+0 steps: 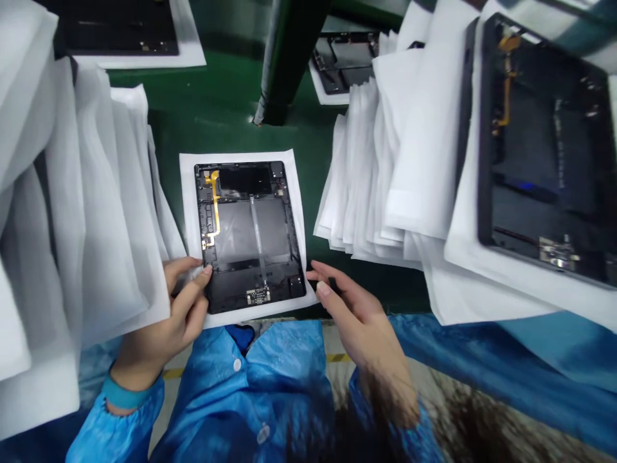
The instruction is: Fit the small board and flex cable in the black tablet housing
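Observation:
An opened tablet housing [236, 231], black inside with an orange flex cable [216, 215] and a small circuit board [259, 296], lies on a white foam sheet [245, 315] in front of me. My left hand [180, 302] is at its lower left edge, one fingertip touching the frame. Its fingers are bent round a small whitish, translucent bit that I cannot make out. At the lower right edge is my right hand [357, 308], thumb and fingers apart, fingertips close to the sheet's corner. It holds nothing that I can see.
White-sheeted stacks stand close on the left [96, 193] and right [376, 167]. Another open tablet housing [544, 161] leans against the right stack. A green post [294, 58] rises from the green bench [216, 116]. More housings lie at the back.

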Action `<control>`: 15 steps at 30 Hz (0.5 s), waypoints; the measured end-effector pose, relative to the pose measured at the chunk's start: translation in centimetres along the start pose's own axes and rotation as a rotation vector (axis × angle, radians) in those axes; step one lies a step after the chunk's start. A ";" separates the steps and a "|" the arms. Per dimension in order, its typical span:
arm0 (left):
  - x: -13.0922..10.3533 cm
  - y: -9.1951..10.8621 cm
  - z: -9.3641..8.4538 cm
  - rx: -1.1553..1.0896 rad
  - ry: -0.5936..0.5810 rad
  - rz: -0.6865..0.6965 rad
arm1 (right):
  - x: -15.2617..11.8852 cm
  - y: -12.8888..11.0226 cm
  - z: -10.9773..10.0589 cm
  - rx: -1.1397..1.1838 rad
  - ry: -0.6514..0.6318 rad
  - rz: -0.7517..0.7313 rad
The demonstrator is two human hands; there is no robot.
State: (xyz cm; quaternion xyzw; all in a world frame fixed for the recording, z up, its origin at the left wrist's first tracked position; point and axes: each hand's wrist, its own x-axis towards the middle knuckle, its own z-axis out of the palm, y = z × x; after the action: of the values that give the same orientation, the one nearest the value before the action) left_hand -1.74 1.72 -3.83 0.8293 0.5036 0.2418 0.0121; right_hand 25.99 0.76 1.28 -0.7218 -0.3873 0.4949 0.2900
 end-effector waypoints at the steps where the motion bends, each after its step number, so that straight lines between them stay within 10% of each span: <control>1: 0.0 -0.1 0.0 -0.003 -0.003 -0.004 | 0.3 -0.4 0.2 -0.007 -0.015 0.000; 15: -0.7 -0.7 -0.2 0.086 0.029 0.025 | 0.5 -3.2 3.3 -0.116 0.177 -0.305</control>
State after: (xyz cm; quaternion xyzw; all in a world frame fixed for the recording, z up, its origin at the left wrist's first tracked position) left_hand -2.66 1.46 -4.06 0.8316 0.5034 0.2319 -0.0337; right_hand 22.08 2.99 2.50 -0.7110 -0.4933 0.3564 0.3524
